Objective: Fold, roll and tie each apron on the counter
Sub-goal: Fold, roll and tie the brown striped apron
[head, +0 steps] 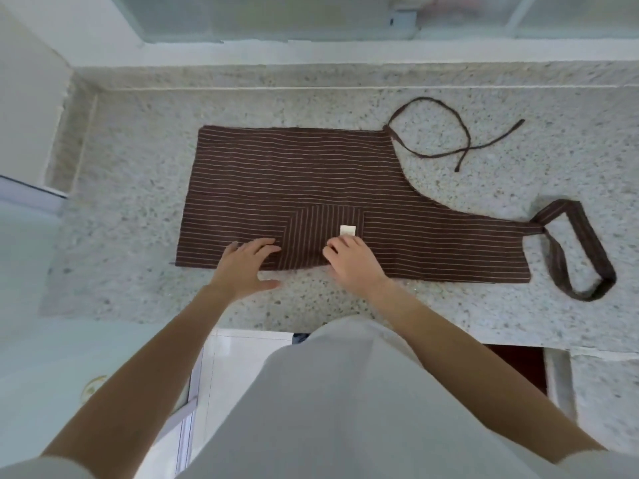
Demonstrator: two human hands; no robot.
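A brown apron with thin pale stripes lies folded in half lengthwise, flat on the speckled stone counter. Its pocket carries a small cream label. The thin waist ties curl loosely at the back right, and the wide neck loop lies at the far right. My left hand rests flat on the near edge of the apron, fingers straight, thumb on the counter. My right hand presses on the cloth just below the label, its fingers bent down at the near edge.
A raised stone ledge and a glass window run along the back. A white wall bounds the counter on the left. The counter's front edge is near my body, with a white floor below.
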